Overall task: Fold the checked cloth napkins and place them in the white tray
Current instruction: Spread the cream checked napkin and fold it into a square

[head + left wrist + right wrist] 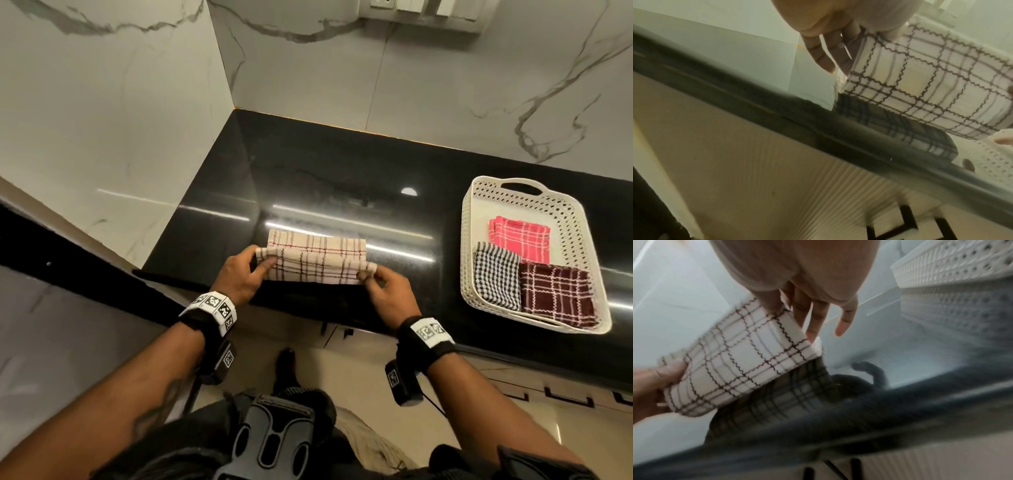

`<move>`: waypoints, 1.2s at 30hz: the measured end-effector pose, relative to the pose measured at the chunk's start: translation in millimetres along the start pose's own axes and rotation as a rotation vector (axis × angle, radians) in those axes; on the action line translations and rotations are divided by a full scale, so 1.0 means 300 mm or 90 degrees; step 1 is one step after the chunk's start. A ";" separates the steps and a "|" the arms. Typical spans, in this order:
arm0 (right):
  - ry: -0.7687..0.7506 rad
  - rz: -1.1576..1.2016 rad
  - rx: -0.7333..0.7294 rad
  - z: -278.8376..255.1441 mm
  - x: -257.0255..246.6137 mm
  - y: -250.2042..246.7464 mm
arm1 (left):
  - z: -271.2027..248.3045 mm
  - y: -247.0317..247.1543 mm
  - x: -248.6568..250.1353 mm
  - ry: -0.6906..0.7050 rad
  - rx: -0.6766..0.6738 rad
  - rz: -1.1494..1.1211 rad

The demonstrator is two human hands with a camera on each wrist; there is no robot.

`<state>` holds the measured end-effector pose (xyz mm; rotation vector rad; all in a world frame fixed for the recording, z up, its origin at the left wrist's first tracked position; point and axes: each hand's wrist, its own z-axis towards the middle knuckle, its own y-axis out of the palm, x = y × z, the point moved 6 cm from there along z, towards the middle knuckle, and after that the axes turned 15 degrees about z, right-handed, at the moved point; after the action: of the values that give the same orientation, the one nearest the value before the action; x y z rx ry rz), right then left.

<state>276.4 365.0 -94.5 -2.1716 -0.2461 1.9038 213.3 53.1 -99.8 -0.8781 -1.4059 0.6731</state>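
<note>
Progress: three folded napkins already sit in the white perforated plastic tray (568, 219) at the right of the glossy black stone worktop (308, 164): a pink checked cloth napkin (517, 241) at the far side, a black-and-white houndstooth cloth napkin (495, 275) near-left, a maroon checked cloth napkin (556, 296) near-right.

Fourth one in hand: the cream cloth napkin with brown checks (317, 258) lies on the worktop near its front edge, left of the tray and well apart from it. Left hand (239, 277) pinches its left end, thumb on top; right hand (387, 289) pinches its right end. The near layer is lifted over the far layer, so I'd judge this a mid-fold, not a finished one.

Left, by my read: finish folding down to roughly the size of the others, then carry it right into the tray. Free tray floor shows at the far end. No other unfolded napkins in view.
</note>
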 end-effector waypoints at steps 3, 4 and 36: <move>0.072 -0.029 0.075 0.124 -0.006 -0.006 | 0.091 0.019 0.007 -0.036 -0.010 0.031; 0.096 -0.049 0.086 0.160 0.006 -0.002 | 0.118 0.032 0.003 -0.049 -0.022 0.056; 0.015 -0.510 -0.307 0.229 -0.014 0.349 | 0.110 0.252 0.189 0.313 -0.142 0.538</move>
<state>204.3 268.6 -129.0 -1.8764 -1.4418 1.4259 192.7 144.9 -133.8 -1.7163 -0.6335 0.8468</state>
